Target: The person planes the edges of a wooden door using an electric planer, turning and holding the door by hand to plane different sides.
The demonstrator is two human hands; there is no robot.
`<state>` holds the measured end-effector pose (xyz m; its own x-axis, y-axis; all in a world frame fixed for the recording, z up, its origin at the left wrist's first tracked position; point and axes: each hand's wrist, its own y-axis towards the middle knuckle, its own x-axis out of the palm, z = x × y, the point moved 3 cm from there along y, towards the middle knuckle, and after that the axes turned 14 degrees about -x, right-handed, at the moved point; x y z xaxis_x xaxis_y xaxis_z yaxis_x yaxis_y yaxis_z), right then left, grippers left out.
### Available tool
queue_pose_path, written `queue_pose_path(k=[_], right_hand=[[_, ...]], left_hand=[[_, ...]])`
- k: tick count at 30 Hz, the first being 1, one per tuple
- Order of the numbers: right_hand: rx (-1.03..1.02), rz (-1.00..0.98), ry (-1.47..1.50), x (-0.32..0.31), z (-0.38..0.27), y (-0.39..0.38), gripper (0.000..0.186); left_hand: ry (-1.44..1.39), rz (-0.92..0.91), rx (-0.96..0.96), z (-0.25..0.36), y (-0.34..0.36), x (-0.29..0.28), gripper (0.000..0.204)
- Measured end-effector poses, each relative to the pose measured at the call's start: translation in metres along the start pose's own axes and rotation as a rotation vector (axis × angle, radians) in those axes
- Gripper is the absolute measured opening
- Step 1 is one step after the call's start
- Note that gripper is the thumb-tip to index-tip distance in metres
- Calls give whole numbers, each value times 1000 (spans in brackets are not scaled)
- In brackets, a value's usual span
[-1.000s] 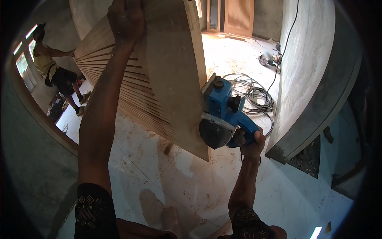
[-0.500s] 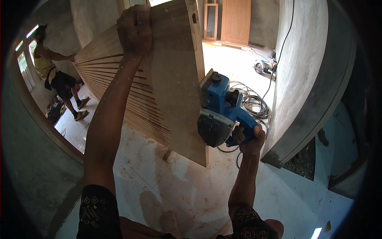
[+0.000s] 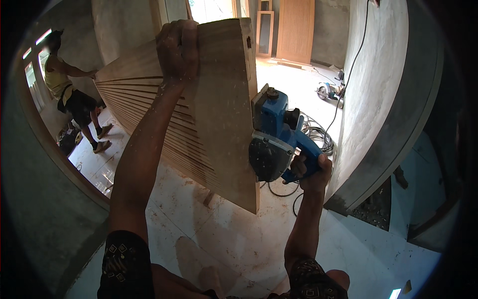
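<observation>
A large wooden door panel [image 3: 224, 99] with a fan of carved grooves stands on its edge in front of me. My left hand [image 3: 178, 50] is closed over its upper edge. In my right hand [image 3: 313, 172] is the rear handle of a blue electric planer [image 3: 273, 114], the fingers wrapped through the grip. The planer lies against the door's narrow right edge, its dark round cover toward me. A slot is cut in that edge above the tool. The planer's sole is hidden from view.
A person [image 3: 69, 89] at the far left holds the door's other end. Coiled cable [image 3: 318, 137] lies on the tiled floor behind the planer, near a circular saw [image 3: 328, 91]. A curved plaster wall [image 3: 373, 99] rises close on the right. Another slatted door [image 3: 295, 32] leans at the back.
The view has tilted up a little, so the door's top edge now shows. Against the door, the planer sits slightly higher along the edge. Both hands keep their grips.
</observation>
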<state>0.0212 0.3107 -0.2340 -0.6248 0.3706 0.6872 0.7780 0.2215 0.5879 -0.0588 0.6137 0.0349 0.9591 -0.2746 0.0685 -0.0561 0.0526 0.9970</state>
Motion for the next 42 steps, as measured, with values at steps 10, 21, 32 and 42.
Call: queue_pose_path(k=[10, 21, 32, 42], right_hand=[[22, -16, -25, 22, -14, 18, 54], [9, -75, 1, 51, -27, 32, 52], [-7, -51, 8, 79, -38, 45, 51], [-35, -33, -129, 109, -52, 60, 53]], left_hand=[[61, -45, -67, 1, 8, -3, 33], [18, 0, -38, 5, 14, -11, 28], [42, -35, -37, 9, 20, -20, 27], [27, -22, -34, 11, 25, -24, 29]])
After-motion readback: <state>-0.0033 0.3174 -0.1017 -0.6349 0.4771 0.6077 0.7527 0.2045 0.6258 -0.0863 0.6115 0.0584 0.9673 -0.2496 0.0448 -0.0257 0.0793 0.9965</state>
